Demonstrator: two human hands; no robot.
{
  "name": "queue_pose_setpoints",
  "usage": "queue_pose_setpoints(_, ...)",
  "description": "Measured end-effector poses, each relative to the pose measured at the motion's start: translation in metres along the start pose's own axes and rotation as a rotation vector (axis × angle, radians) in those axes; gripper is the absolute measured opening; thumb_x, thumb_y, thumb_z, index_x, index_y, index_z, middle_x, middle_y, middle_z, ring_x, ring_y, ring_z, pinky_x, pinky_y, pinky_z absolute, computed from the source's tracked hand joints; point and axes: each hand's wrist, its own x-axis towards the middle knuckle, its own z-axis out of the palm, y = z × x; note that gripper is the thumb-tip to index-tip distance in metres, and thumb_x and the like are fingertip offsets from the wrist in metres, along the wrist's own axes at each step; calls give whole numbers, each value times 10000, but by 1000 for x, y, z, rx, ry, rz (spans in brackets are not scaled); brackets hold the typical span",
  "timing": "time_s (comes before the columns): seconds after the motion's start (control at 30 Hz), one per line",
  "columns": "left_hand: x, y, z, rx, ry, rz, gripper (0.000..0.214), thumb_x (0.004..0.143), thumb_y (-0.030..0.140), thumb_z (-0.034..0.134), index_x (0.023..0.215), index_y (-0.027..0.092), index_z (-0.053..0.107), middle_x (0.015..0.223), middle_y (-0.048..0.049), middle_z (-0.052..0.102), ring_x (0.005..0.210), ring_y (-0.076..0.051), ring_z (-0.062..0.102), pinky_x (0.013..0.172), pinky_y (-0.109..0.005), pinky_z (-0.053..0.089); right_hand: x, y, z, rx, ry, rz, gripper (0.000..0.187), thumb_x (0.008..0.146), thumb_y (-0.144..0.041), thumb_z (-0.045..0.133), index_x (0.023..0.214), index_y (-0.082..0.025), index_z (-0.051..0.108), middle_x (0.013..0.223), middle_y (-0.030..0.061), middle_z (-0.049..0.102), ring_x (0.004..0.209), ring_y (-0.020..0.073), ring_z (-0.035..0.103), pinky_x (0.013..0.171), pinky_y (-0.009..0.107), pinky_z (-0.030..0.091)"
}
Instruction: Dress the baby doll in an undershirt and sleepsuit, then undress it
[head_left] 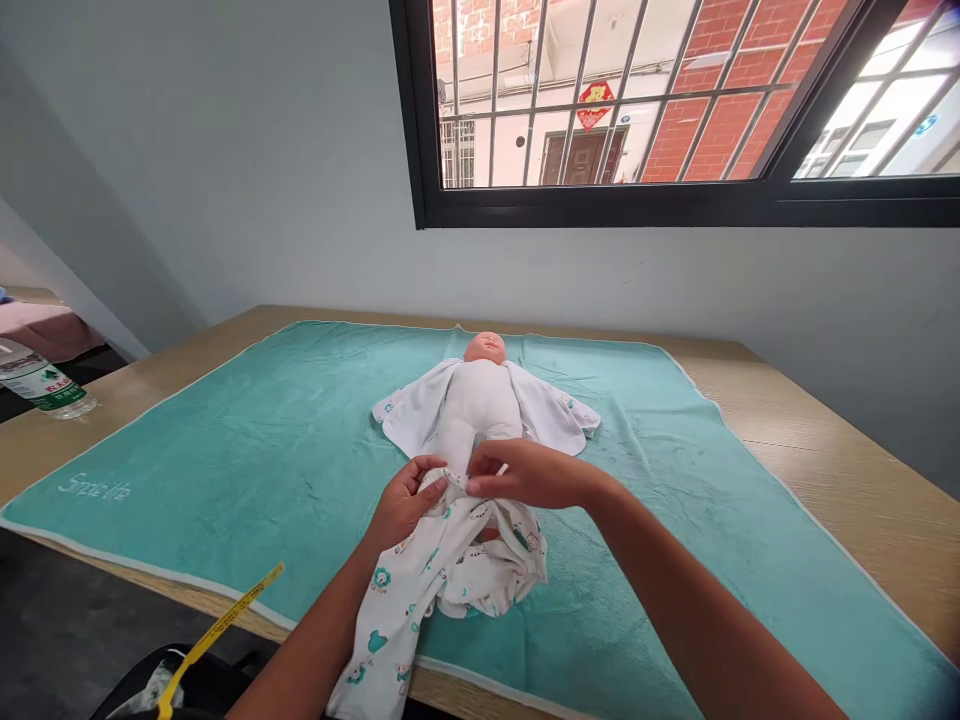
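your left hand (405, 500) and right hand (525, 473) both pinch the printed baby garment (442, 565) at the doll's (480, 400) waist, center frame, on the teal towel (247, 450) covering the table (825, 430).

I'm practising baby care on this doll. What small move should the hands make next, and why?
Probably draw the pinched edge up over the belly. Left hand and right hand grip the printed garment at the hips of the doll; its lower part is bunched over the legs, its upper flaps lie open beside the bare torso.
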Motion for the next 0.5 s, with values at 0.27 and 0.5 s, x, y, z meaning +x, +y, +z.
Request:
queue_pose_setpoints(0.27, -6, 5, -14, -26, -173, -92, 499, 640, 450, 787, 1017, 174, 613, 888, -45, 690, 856, -206, 636, 765, -291, 471, 44, 15, 34, 345, -36, 134, 314, 664, -456, 729, 763, -167, 657, 679, -19, 601, 627, 119, 538, 549, 215, 387)
queue_pose_setpoints(0.5, -17, 11, -24, -144, -217, -194, 429, 729, 450, 711, 1011, 127, 685, 813, -45, 697, 773, -224, 638, 707, -310, 478, 39, 29, 38, 1028, -11, 161, 277, 605, -283, 763, 781, -138, 605, 671, -12, 597, 576, 108, 550, 537, 206, 443)
